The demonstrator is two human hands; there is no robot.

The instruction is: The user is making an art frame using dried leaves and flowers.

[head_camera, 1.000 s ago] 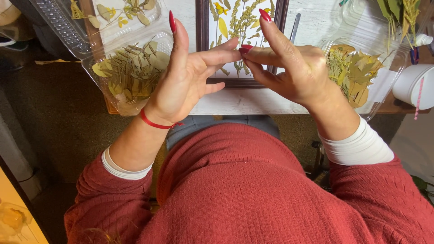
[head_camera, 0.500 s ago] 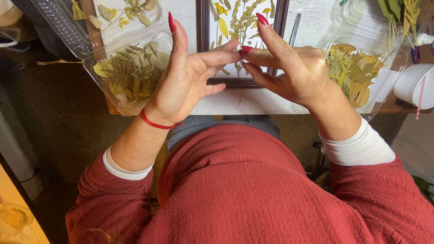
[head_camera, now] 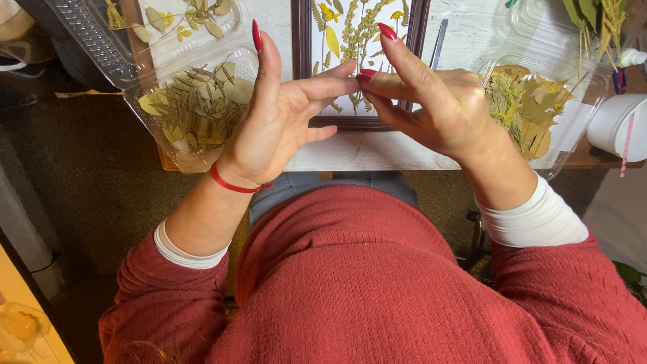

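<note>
**Fingertips met over the framed pressing**

The frame, dark wood around a white sheet of pressed yellow flowers and green sprigs, lay at the middle of the counter, its near rail close to the front edge. Above that rail the two hands met. The left hand had its thumb and a finger stretched right, the forefinger raised upright. The right hand had thumb and a finger pinched together, nails touching the left fingertips. Whatever sat between them was too small to see; whether either grip held a scrap of plant could not be told.

For work this fine, the pinch looked best kept light, since dried pieces crumble under pressure, and the hands low over the sheet so that a dropped piece would land on the paper.

Left of the frame, a clear tray of narrow olive leaves overhung the counter's front-left corner. Behind it lay another tray with paler petals. Right of the frame, a metal tool rested on the counter, and a further tray of tan leaves sat toward the front-right corner. A white tub stood at the right edge.
</note>
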